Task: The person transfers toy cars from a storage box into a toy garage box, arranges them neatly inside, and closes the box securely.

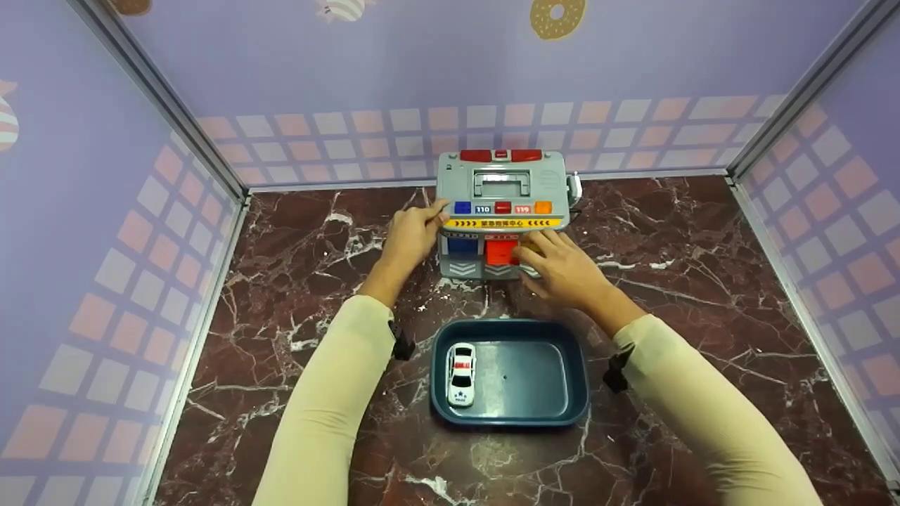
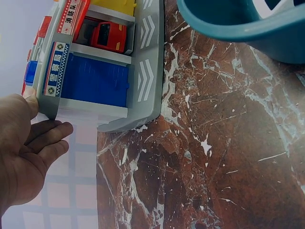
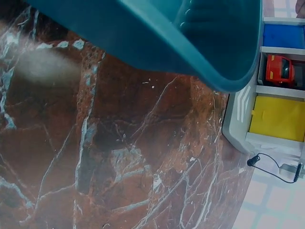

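A grey toy rescue station [image 1: 503,256] stands by the back wall, with blue, red and yellow bays. My left hand [image 1: 415,235] grips the left corner of its roof, thumb on top and fingers under the edge in the left wrist view. A blue door [image 2: 97,81] covers one bay. In the open middle bay sits a red toy truck [image 2: 109,36]. My right hand [image 1: 562,267] is at the station's right front, its loosely bent fingers over the yellow door [image 3: 279,118]; nothing shows held in it. That hand is outside the right wrist view.
A dark teal tray [image 1: 517,420] lies between the forearms, in front of the station, with a white toy police car [image 1: 461,376] at its left side. A black cord [image 3: 271,167] hangs at the station's right side. Patterned walls enclose the marbled table [image 1: 302,281].
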`<action>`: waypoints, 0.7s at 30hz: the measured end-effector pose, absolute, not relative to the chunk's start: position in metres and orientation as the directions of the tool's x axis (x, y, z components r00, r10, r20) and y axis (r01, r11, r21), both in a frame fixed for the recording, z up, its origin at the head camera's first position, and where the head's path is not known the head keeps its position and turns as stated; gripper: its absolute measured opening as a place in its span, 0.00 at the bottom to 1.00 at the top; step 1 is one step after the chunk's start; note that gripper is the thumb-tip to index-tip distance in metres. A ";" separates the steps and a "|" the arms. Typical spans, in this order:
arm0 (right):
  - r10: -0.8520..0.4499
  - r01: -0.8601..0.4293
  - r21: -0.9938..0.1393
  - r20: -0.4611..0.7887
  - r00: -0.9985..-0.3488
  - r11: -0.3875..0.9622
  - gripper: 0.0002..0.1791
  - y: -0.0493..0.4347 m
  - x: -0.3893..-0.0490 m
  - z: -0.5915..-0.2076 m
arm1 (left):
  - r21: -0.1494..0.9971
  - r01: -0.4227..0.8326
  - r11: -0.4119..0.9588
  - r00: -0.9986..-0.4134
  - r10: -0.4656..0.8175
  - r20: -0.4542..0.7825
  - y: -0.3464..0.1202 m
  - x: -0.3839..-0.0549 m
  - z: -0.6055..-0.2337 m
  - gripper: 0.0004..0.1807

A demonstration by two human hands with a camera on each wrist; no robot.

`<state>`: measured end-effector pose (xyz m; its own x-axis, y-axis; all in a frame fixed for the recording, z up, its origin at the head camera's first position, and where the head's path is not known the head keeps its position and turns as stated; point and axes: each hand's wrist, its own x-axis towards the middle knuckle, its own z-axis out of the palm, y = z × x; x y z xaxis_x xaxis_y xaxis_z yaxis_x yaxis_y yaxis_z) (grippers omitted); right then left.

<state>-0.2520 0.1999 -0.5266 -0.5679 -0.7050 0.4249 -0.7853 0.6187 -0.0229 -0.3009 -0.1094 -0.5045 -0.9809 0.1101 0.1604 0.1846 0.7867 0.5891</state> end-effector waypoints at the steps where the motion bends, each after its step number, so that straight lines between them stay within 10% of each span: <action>1: -0.697 -0.777 -0.017 0.430 -0.574 0.629 0.19 0.198 -0.252 -0.527 | 0.588 0.184 0.788 -0.981 0.109 0.161 -0.109 -0.301 -0.505 0.22; 21: -0.547 -0.602 -0.030 0.383 -0.744 0.798 0.36 0.173 -0.263 -0.521 | 0.589 0.188 0.786 -0.979 0.105 0.172 -0.109 -0.301 -0.504 0.22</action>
